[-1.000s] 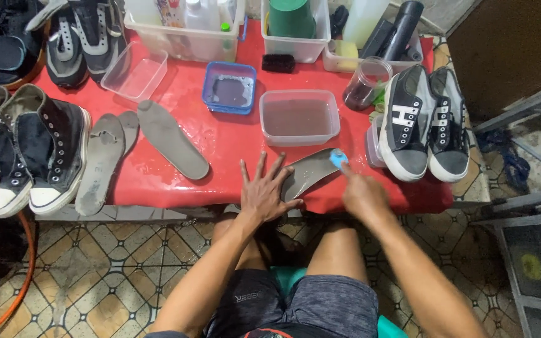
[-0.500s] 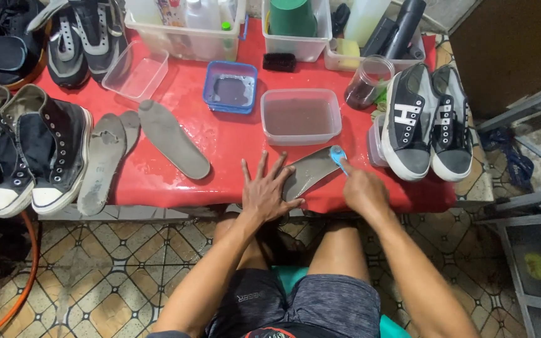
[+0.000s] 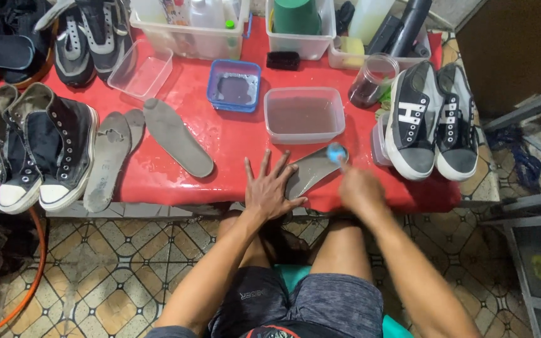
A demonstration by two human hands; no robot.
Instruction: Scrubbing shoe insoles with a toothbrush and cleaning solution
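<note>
Head view showed the left hand (image 3: pixel 270 188) spread wide, fingers splayed flat, pinning one grey insole (image 3: pixel 311 170) at the near edge of the red table (image 3: pixel 233 150). The right hand (image 3: pixel 359 188) was closed around a blue-headed brush (image 3: pixel 336 152), whose head touched the insole's far end. Three more insoles (image 3: pixel 176 134) lay to the left, beside two black high-top sneakers (image 3: pixel 45 147). Two black-and-white low shoes (image 3: pixel 430 119) stood on the right. The pinned insole looked grey, wet and slightly curled.
</note>
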